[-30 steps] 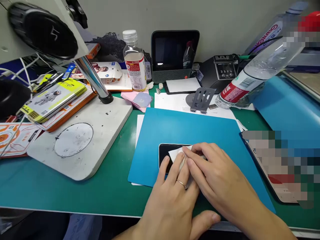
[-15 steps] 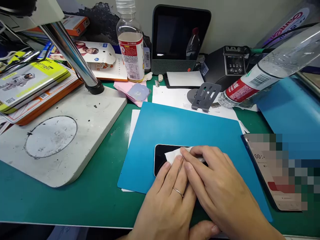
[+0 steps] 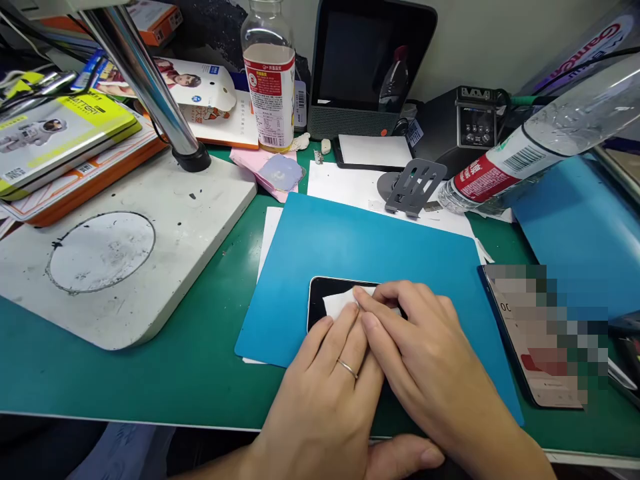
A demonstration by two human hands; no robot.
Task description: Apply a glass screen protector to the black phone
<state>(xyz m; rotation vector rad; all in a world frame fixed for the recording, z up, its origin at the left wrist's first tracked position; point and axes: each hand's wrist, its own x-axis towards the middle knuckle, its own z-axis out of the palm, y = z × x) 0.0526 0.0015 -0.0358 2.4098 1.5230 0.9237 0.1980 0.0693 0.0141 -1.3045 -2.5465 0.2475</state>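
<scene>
A black-faced phone (image 3: 316,291) with a light rim lies on the blue mat (image 3: 360,233), mostly covered by both hands. My left hand (image 3: 325,393), with a ring on one finger, lies across its near side, fingers stretched out and fingertips against the wipe's edge. Bunched fingers of my right hand (image 3: 425,353) press a folded white wipe (image 3: 336,304) onto the glass. The right hand overlaps the left one's fingertips, and its palm hides part of the wipe.
To the right lies a lit phone (image 3: 525,340), partly pixelated. A white stand base (image 3: 210,213) with a chrome pole fills the left. Behind the mat are a grey metal phone stand (image 3: 415,190), a tilted clear bottle (image 3: 500,170), an upright bottle (image 3: 270,93) and a dark-screened device (image 3: 370,60).
Both hands and the wipe have shifted slightly left over the phone. The view has tipped a little, so the background sits higher. My right hand's grip looks the same.
</scene>
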